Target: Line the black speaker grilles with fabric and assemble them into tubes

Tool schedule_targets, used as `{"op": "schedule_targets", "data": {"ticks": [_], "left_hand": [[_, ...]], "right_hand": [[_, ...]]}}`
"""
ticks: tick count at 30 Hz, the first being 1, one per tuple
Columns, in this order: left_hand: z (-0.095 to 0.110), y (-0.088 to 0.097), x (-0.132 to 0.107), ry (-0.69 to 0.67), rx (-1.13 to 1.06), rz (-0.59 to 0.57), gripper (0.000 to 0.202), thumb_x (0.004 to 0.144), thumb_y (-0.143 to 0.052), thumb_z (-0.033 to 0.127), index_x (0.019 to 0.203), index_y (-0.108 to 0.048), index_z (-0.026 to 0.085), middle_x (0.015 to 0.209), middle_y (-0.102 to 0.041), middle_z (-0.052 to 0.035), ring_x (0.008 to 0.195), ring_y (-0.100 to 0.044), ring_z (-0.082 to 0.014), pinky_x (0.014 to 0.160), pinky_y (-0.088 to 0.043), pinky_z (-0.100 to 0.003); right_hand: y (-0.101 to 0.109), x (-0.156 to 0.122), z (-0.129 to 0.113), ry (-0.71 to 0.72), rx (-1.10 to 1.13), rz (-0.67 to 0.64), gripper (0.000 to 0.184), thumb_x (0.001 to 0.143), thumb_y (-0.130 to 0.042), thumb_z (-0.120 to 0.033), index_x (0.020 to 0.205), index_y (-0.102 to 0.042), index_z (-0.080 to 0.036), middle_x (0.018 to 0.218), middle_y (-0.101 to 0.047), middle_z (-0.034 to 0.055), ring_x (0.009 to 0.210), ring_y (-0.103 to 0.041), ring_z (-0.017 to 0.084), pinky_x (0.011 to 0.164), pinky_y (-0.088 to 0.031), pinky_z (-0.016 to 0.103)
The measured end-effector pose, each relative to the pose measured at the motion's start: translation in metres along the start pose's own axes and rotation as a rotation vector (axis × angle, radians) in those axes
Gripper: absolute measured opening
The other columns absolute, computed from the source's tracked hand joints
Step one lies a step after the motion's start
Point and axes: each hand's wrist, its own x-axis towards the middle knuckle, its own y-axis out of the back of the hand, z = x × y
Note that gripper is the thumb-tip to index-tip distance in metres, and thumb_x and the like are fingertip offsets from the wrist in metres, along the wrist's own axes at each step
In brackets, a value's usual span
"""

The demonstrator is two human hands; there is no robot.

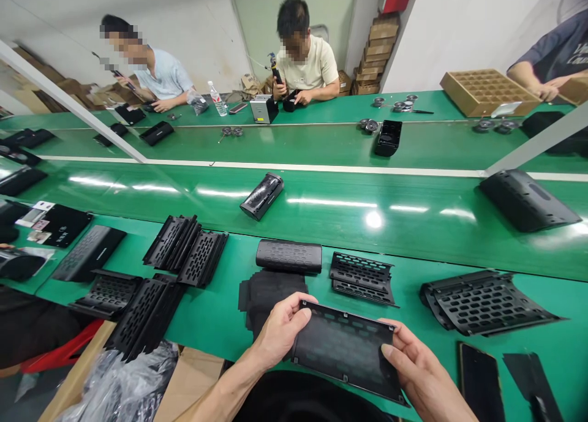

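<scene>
Between my two hands I hold a black perforated speaker grille (346, 351), its inner side up, with a dark mesh sheet lying over the slots. My left hand (281, 325) pinches its upper left corner, thumb on top. My right hand (416, 364) grips the right edge, thumb pressing on the face and fingers behind. Beyond it on the bench lie a stack of black mesh sheets (271, 296), a closed black speaker shell (288, 256) and some loose grilles (362, 278). Several more grilles (491, 302) are piled to the right.
Stacks of grilles (172, 243) stand at left. A green conveyor belt (331, 220) crosses ahead, carrying a speaker body (263, 195) and a black housing (528, 199). A phone (481, 382) lies at lower right. Plastic bags (122, 382) fill a box at lower left. Co-workers sit opposite.
</scene>
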Motion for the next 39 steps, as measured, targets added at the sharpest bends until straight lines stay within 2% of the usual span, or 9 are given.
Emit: {"op": "schedule_targets", "data": {"ticks": [5, 8, 15, 24, 28, 32, 36, 39], "left_hand": [[0.002, -0.001, -0.001, 0.015, -0.065, -0.01, 0.049, 0.091, -0.067, 0.056, 0.121, -0.068, 0.018, 0.085, -0.061, -0.0006, 0.074, -0.052, -0.0134, 0.071, -0.042, -0.025], [0.003, -0.001, -0.001, 0.026, -0.082, -0.01, 0.049, 0.09, -0.068, 0.057, 0.119, -0.068, 0.018, 0.086, -0.061, -0.0007, 0.073, -0.052, -0.0134, 0.07, -0.041, -0.025], [0.004, 0.0, 0.0, 0.022, -0.021, 0.023, 0.048, 0.092, -0.066, 0.058, 0.118, -0.069, 0.018, 0.085, -0.059, 0.0, 0.071, -0.049, -0.0126, 0.068, -0.04, -0.024], [0.007, 0.004, -0.003, -0.016, -0.001, 0.075, 0.052, 0.091, -0.066, 0.061, 0.12, -0.069, 0.017, 0.085, -0.06, -0.0008, 0.073, -0.05, -0.0131, 0.07, -0.041, -0.025], [0.004, 0.007, -0.003, -0.021, -0.006, 0.089, 0.051, 0.093, -0.066, 0.059, 0.121, -0.069, 0.017, 0.09, -0.063, -0.0024, 0.077, -0.053, -0.0142, 0.072, -0.043, -0.025], [0.0, 0.011, -0.003, -0.035, -0.063, 0.054, 0.046, 0.094, -0.067, 0.054, 0.123, -0.068, 0.019, 0.096, -0.066, -0.0034, 0.083, -0.056, -0.0151, 0.078, -0.044, -0.026], [-0.001, 0.013, -0.002, -0.052, -0.122, 0.024, 0.04, 0.095, -0.069, 0.048, 0.123, -0.068, 0.02, 0.105, -0.068, -0.0049, 0.09, -0.058, -0.0153, 0.084, -0.045, -0.026], [0.001, 0.013, -0.002, -0.052, -0.126, 0.032, 0.039, 0.096, -0.069, 0.047, 0.123, -0.068, 0.019, 0.106, -0.069, -0.0052, 0.09, -0.058, -0.0145, 0.083, -0.045, -0.025]], "right_hand": [[-0.014, -0.004, -0.005, -0.009, 0.014, 0.082, 0.057, 0.08, -0.083, -0.051, 0.129, -0.064, -0.029, 0.133, -0.069, 0.0069, 0.123, -0.063, 0.032, 0.089, -0.056, 0.038], [-0.014, -0.003, -0.005, -0.012, 0.037, 0.078, 0.059, 0.077, -0.086, -0.048, 0.13, -0.065, -0.03, 0.131, -0.07, 0.0065, 0.123, -0.063, 0.031, 0.089, -0.055, 0.037], [-0.01, 0.0, -0.006, -0.022, 0.018, 0.042, 0.054, 0.082, -0.083, -0.046, 0.13, -0.063, -0.03, 0.136, -0.068, 0.0049, 0.127, -0.061, 0.027, 0.09, -0.054, 0.031], [-0.011, 0.005, -0.003, 0.001, -0.054, 0.074, 0.062, 0.083, -0.082, -0.052, 0.137, -0.061, -0.031, 0.135, -0.068, 0.0062, 0.129, -0.059, 0.029, 0.09, -0.055, 0.034], [-0.014, 0.004, -0.005, 0.006, -0.087, 0.077, 0.061, 0.083, -0.081, -0.054, 0.136, -0.061, -0.031, 0.133, -0.07, 0.0051, 0.127, -0.06, 0.028, 0.091, -0.054, 0.032], [-0.013, 0.003, -0.006, 0.007, -0.122, 0.069, 0.06, 0.083, -0.079, -0.055, 0.135, -0.06, -0.03, 0.134, -0.068, 0.0061, 0.126, -0.061, 0.028, 0.098, -0.052, 0.034], [-0.012, 0.003, -0.006, 0.02, -0.14, 0.068, 0.059, 0.084, -0.077, -0.056, 0.134, -0.06, -0.029, 0.135, -0.067, 0.0078, 0.123, -0.062, 0.029, 0.092, -0.054, 0.034], [-0.012, 0.004, -0.005, 0.036, -0.142, 0.066, 0.059, 0.084, -0.077, -0.056, 0.134, -0.06, -0.029, 0.133, -0.067, 0.0083, 0.122, -0.062, 0.029, 0.095, -0.053, 0.036]]}}
